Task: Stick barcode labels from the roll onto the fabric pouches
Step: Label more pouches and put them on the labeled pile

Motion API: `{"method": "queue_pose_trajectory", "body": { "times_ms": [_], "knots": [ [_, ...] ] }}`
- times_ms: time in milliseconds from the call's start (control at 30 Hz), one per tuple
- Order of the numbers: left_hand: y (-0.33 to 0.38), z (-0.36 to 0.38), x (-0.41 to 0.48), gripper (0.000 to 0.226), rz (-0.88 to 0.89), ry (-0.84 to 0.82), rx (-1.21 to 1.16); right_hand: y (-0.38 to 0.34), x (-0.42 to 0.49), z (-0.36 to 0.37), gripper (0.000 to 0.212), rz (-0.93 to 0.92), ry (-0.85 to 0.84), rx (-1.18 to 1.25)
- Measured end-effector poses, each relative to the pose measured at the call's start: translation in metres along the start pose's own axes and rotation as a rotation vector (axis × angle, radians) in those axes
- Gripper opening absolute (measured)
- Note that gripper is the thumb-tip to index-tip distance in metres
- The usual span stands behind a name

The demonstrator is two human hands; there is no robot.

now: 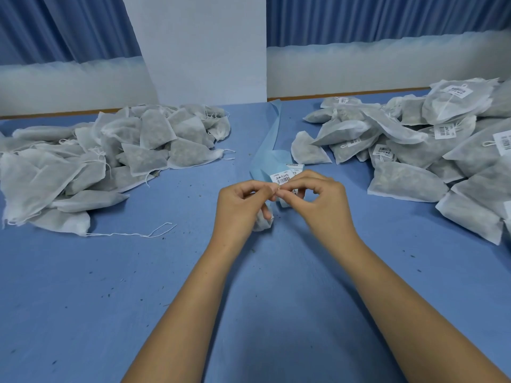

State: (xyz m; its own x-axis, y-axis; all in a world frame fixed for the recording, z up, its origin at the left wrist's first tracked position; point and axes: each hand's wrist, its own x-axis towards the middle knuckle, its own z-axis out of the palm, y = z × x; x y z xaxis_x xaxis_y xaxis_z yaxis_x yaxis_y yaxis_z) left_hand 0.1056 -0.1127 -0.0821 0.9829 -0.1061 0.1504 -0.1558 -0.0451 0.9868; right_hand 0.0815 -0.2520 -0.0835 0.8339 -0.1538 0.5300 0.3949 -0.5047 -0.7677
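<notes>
Peeling a label (pixel 280 178) off the strip (pixel 265 153) over the table (pixel 166 272): left hand (pixel 237 205) and right hand (pixel 323 203) both pinched on its near edge, fingertips closed together. It's thin, floppy and sticky, so I'd grip just one corner or it'll curl onto itself. Bare pouches (pixel 110 150) piled left, labelled pile (pixel 414 150) right.

Bare forearms (pixel 193 286), left grip (pixel 243 201), right grip (pixel 322 199)

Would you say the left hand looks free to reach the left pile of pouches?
Probably not yet: the left hand pinches the label with the right hand, though nothing blocks the pile.
</notes>
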Motion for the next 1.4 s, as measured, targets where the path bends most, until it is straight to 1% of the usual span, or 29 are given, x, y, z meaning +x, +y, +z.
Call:
{"method": "queue_pose_trajectory", "body": {
  "times_ms": [67,133,200,267,300,367,433,500,533,600,633,667,767,833,900,967,1033,1133,1200,1233,1300,1367,1400],
  "knots": [
    [0.0,0.0,-0.001,0.029,0.016,-0.004,0.003,0.001,0.001,0.0,0.006,0.038,-0.021,0.05],
    [0.001,-0.001,-0.002,0.026,0.055,-0.005,0.02,0.001,0.002,-0.001,0.012,0.074,-0.029,0.079],
    [0.001,-0.003,0.001,0.02,0.096,0.04,0.021,0.003,0.005,-0.005,0.017,0.134,0.018,0.139],
    [-0.001,-0.009,0.006,0.017,0.161,0.138,0.029,0.006,0.011,-0.013,0.02,0.206,0.104,0.25],
    [-0.003,-0.013,0.009,0.015,0.211,0.166,0.068,0.007,0.013,-0.017,0.021,0.224,0.137,0.29],
    [-0.006,-0.018,0.011,0.012,0.301,0.15,0.215,0.007,0.014,-0.021,0.018,0.217,0.17,0.311],
    [-0.01,-0.02,0.013,0.013,0.348,0.141,0.38,0.007,0.013,-0.02,0.012,0.21,0.184,0.319],
    [-0.012,-0.022,0.015,0.019,0.391,0.243,0.47,0.006,0.013,-0.019,0.011,0.219,0.18,0.343],
    [-0.013,-0.023,0.016,0.02,0.414,0.329,0.482,0.006,0.013,-0.018,0.012,0.227,0.173,0.364],
    [-0.014,-0.024,0.015,0.031,0.411,0.469,0.469,0.005,0.011,-0.015,0.016,0.244,0.16,0.41],
    [-0.013,-0.025,0.015,0.035,0.382,0.477,0.429,0.004,0.01,-0.013,0.016,0.246,0.155,0.432],
    [-0.013,-0.026,0.016,0.037,0.336,0.434,0.339,0.004,0.009,-0.011,0.016,0.246,0.148,0.45],
    [-0.006,-0.024,0.018,0.031,0.119,0.204,-0.136,0.001,0.008,-0.008,0.014,0.24,0.114,0.475],
    [-0.003,-0.022,0.018,0.03,0.025,0.067,-0.435,0.0,0.007,-0.006,0.014,0.243,0.082,0.502],
    [-0.001,-0.02,0.016,0.034,0.002,-0.029,-0.62,-0.003,0.005,-0.002,0.017,0.228,0.036,0.479],
    [0.0,-0.018,0.015,0.035,0.017,-0.095,-0.722,-0.003,0.004,0.002,0.018,0.221,-0.01,0.409],
    [0.001,-0.017,0.015,0.033,0.05,-0.12,-0.77,-0.003,0.002,0.004,0.017,0.273,-0.064,0.417],
    [0.002,-0.015,0.014,0.032,0.118,-0.1,-0.807,-0.003,0.0,0.005,0.016,0.418,-0.209,0.605],
    [0.002,-0.014,0.014,0.03,0.099,-0.042,-0.797,-0.004,-0.001,0.007,0.015,0.467,-0.249,0.725],
    [0.002,-0.013,0.014,0.028,0.057,-0.004,-0.764,-0.005,-0.001,0.008,0.015,0.466,-0.223,0.742],
    [0.0,-0.012,0.016,0.026,-0.042,0.049,-0.661,-0.004,0.0,0.008,0.016,0.442,-0.095,0.717],
    [-0.003,-0.009,0.015,0.035,-0.087,0.041,-0.568,-0.001,0.003,0.006,0.017,0.421,0.054,0.664],
    [-0.005,-0.007,0.014,0.039,-0.082,0.023,-0.534,0.0,0.004,0.005,0.016,0.407,0.108,0.629]
  ]
}}
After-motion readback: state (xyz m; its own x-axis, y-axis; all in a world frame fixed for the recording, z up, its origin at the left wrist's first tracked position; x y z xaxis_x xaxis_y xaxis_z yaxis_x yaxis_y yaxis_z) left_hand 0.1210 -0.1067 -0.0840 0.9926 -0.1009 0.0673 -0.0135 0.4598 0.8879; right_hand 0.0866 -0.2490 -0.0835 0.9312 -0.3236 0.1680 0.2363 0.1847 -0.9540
